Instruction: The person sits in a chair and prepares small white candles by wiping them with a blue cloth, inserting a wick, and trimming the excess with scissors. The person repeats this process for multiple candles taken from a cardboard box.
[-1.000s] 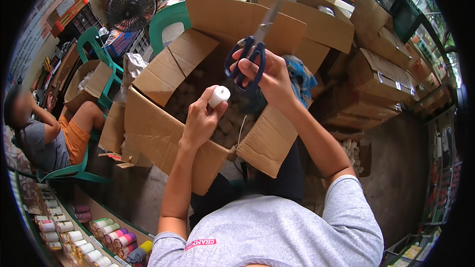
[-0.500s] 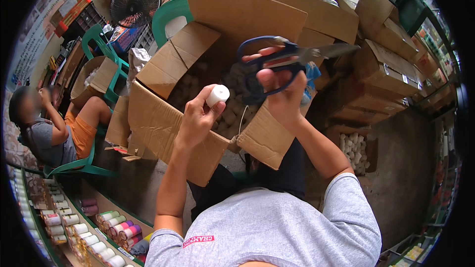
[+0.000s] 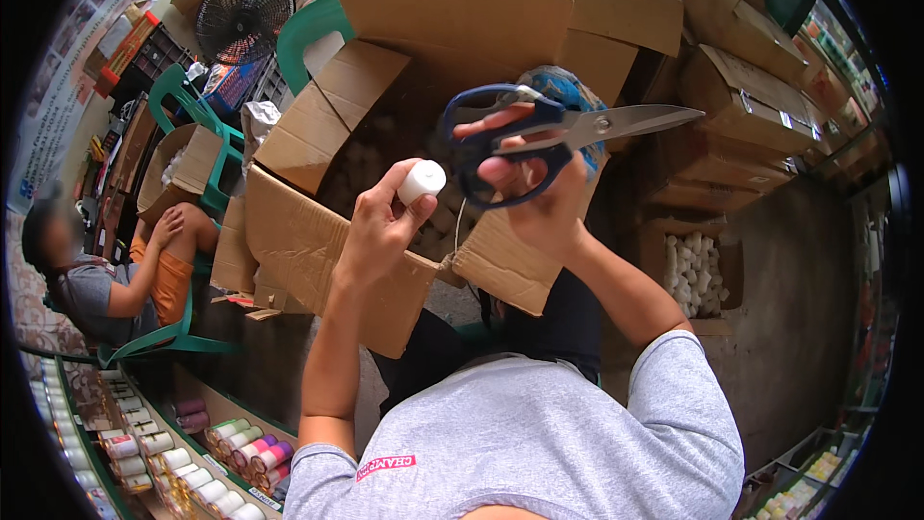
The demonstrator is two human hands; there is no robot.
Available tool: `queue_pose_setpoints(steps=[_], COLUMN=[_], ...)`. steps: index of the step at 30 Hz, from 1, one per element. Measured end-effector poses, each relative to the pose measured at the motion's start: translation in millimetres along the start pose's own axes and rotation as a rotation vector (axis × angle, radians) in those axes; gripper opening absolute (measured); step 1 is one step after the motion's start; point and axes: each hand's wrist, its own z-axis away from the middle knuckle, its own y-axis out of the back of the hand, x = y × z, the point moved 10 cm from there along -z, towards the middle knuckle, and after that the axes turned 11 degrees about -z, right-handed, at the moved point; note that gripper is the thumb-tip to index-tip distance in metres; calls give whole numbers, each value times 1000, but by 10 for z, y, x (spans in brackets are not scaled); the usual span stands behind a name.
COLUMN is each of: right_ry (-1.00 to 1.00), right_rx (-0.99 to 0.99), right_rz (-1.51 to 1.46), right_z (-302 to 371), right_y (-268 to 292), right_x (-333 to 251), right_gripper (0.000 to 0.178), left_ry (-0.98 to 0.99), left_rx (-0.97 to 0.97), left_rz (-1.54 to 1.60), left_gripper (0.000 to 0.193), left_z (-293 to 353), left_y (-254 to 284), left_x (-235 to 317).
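Observation:
Between the thumb and fingers of my left hand (image 3: 371, 236) is a short white cylindrical candle (image 3: 422, 179), its round end turned up with a small dark spot at the centre. My right hand (image 3: 547, 207) grips large scissors (image 3: 630, 122), fingers through the dark blue handle loops. The steel blades point right, away from the candle, and look closed together. Both hands are over an open cardboard box (image 3: 298, 241), where many similar pale pieces (image 3: 366, 169) lie in shadow. Behind the scissors, a blue patterned bundle (image 3: 575, 87) shows at the box's right side.
A smaller carton of white pieces (image 3: 695, 274) stands on the floor to the right. Stacked cartons (image 3: 741, 135) rise behind it. At left another person (image 3: 106, 279) sits on a green chair. A black fan (image 3: 244, 17) stands far left; shelves of candles (image 3: 217, 491) fill the lower left.
The scissors have swung slightly and their blades look sharper and level. My left hand still holds the candle. The seated person's hands have dropped from the head to the knee. The view has shifted slightly.

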Motion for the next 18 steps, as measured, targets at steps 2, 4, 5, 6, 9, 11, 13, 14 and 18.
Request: queue_pose_setpoints(steps=[2,4,5,6,9,11,13,14,18], right_ry=[-93,-291,-389,-368,-649,-890,-1107,-1162,-1096], right_rx=[-187,-71,-13,6,-116,-131,13,47,43], right_rz=[482,369,310,165,-216,-406,-826,-872,-879], right_z=[117,118,136,79,246,642,1038,1101,959], right_y=[-125,70,154,202,74,-198,-520,-624,-701], right_x=[-1,88,146,152,312,436,505,530,692], right_gripper=[21,20,19,18,20,24,44,48,67], left_ry=[38,12,-10,-13,148,103,66,58,75], left_rx=[-69,-97,-44,2,82,79,139,134,77], left_rz=[14,-5,182,373,715,832,970,958,1055], left_gripper=[29,36,41,45,58,58,58,61,66], left_z=[8,10,-33,-52,-235,-349,-407,-420,-265], left_y=[-92,-118,-58,-25,123,182,171,163,-13], left_x=[-33,-142,-167,-187,-424,-410,-348,-347,-237])
